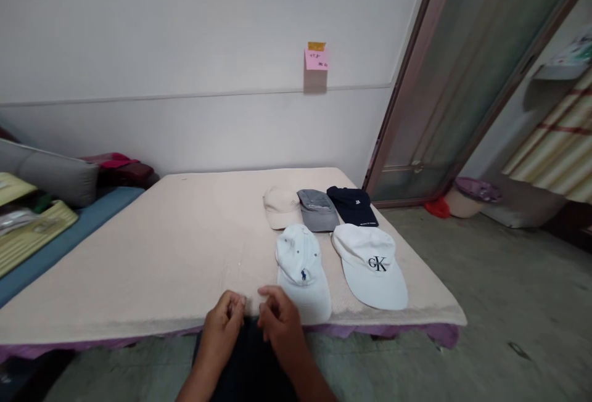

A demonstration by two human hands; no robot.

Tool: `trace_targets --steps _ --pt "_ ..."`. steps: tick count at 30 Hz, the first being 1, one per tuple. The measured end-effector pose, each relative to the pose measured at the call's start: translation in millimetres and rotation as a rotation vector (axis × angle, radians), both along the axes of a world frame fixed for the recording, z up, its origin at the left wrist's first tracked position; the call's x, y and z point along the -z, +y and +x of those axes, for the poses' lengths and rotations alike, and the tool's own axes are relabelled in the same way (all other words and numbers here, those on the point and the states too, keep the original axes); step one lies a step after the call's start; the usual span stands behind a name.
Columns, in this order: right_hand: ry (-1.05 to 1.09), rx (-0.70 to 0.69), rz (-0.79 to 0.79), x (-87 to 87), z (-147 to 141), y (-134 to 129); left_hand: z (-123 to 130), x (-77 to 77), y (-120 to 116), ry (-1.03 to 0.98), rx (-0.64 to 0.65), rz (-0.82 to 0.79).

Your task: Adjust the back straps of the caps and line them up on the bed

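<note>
My left hand hovers at the front edge of the bed-like surface, its fingers curled in and the thumb against the index finger; no object shows in it. Close by on the right, my right hand is loosely bent with the index finger stretched apart, also holding nothing. Nearest to it lies a white cap with a small dark-blue horse-rider emblem. Beside that rests a white cap with dark letters. Behind them sit a beige cap, a grey cap and a navy cap in a row.
The caps lie on a pale cloth-covered surface with purple fabric under its front edge. To the left are a grey cushion and folded yellow items. A pink note hangs on the wall. A bin stands by the sliding door.
</note>
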State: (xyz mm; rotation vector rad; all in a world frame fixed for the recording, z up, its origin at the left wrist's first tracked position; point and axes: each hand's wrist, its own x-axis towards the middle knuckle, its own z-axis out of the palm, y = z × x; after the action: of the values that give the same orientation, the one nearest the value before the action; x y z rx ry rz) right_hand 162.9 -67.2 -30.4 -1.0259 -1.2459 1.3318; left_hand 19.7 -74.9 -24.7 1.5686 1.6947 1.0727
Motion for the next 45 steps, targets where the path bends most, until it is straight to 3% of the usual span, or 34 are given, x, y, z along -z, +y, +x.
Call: trace_targets --steps 2,6,14,20,23,26,31,36,42,45 --pt "-0.070 0.008 -0.012 27.9 -11.5 -11.5 -6.2 25.9 -2.8 0.123 0.036 -0.013" --pt "-0.334 0.081 0.320 52.2 -24.8 -27.8 -14.4 50.7 -12.1 0.380 0.150 0.021" --pt "-0.564 0.181 0.423 54.9 -42.9 -28.4 -27.8 61.6 -16.6 0.470 0.161 0.162" --pt "-0.598 0.133 0.418 54.0 -43.4 -31.2 -25.7 60.4 -20.3 0.464 0.169 0.180" --pt "-0.447 0.149 0.316 49.4 -35.8 -31.7 -20.7 60.6 -19.9 0.489 0.194 0.213" --pt "-0.206 0.225 0.115 49.6 -25.8 -31.7 -19.3 62.7 -18.8 0.510 0.190 0.240" --pt "0.118 0.389 -0.164 61.9 -2.8 -31.2 -22.5 66.6 -19.8 0.460 0.200 0.228" --pt "0.282 0.534 -0.341 78.0 24.9 -39.2 -17.4 66.9 -21.9 0.414 0.210 0.237" --pt "0.475 0.603 -0.573 84.1 48.5 -46.6 -7.1 67.5 -19.8 0.366 0.222 0.198" --pt "0.619 0.549 -0.616 80.2 56.0 -35.8 -2.7 67.8 -18.1 0.315 0.227 0.170"
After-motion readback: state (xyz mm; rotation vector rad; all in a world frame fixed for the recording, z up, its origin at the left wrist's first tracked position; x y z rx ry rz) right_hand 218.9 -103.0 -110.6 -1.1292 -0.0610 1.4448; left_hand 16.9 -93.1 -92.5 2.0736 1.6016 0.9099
